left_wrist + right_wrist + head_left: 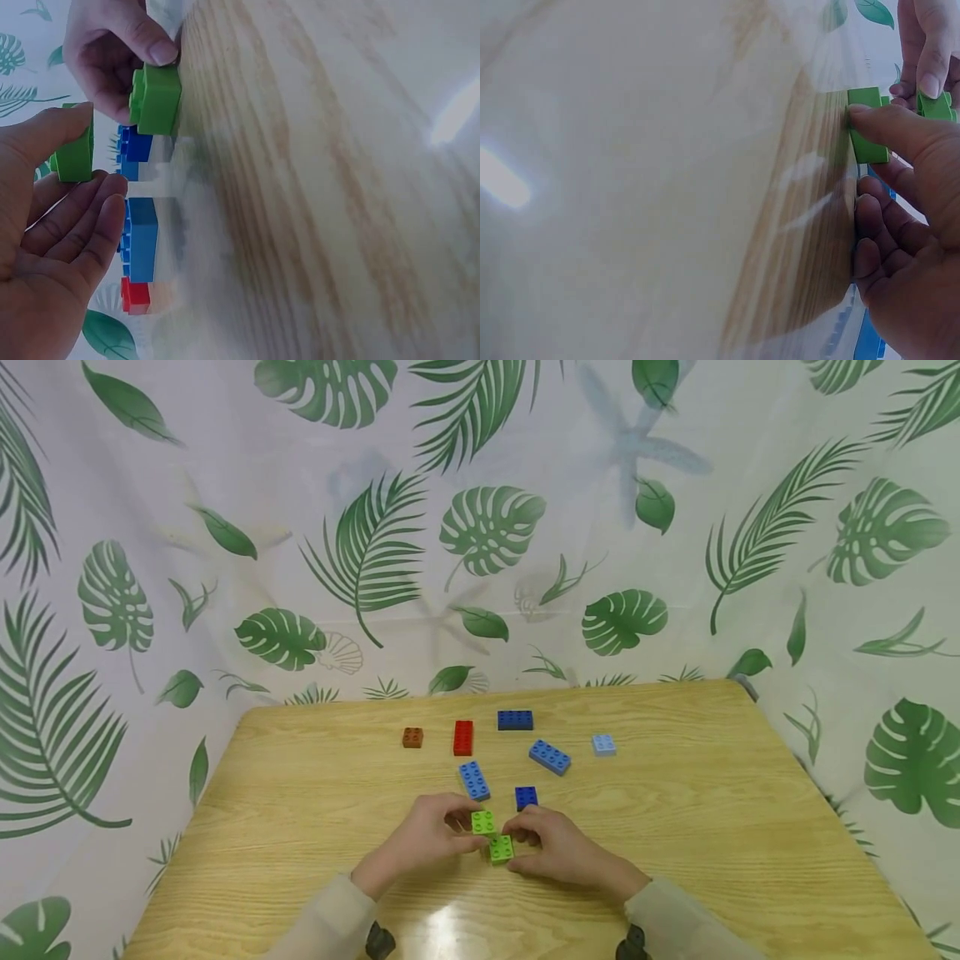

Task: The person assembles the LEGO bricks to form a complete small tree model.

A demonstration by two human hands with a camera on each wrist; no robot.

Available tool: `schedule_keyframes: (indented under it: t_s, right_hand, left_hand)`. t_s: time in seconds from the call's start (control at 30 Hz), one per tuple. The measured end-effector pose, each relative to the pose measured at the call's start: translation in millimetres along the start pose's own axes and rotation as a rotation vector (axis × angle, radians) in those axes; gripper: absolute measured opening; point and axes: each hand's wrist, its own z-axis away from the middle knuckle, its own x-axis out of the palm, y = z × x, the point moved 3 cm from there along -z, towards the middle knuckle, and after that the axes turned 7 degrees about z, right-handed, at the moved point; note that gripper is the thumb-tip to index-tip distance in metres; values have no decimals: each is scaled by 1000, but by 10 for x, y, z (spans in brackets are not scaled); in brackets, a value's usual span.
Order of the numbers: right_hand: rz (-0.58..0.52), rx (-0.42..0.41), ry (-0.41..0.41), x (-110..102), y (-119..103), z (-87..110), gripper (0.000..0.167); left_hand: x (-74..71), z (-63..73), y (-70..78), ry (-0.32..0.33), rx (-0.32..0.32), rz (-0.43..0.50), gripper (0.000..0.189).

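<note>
Between thumb and fingers my left hand pinches a lime-green toy building brick, square with studs on top. In the left wrist view that green brick is held above table level. My right hand pinches a second lime-green brick of the same size, low at the tabletop, its studs facing up. The two green bricks sit close together, the left one slightly farther from me and higher. Just beyond the right fingers lies a small dark blue brick. A longer blue brick lies beyond the left hand.
Farther back on the wooden table are a brown square brick, a long red brick, a long navy brick, an angled blue brick and a light blue square brick. A leaf-patterned curtain stands behind the table.
</note>
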Motion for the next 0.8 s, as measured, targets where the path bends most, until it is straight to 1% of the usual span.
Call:
schedule_keyframes:
  t_s: [0.1,0.23,0.33,0.57,0.8]
  right_hand:
    - [2,-1,3,2,0,-2,38]
    - [12,-12,18,5,-10,-1,37]
    - [16,-17,27,3,-19,1,38]
    - [23,-10,36,2,-21,-3,40]
    - [21,-13,46,18,-22,-2,40]
  left_hand:
    - [39,-2,-1,-15,6,-9,36]
    - [97,6,-2,-36,22,2,35]
    - [137,16,1,-50,20,9,35]
    - [211,5,16,-72,17,-13,35]
    - [243,-8,1,-86,8,-26,34]
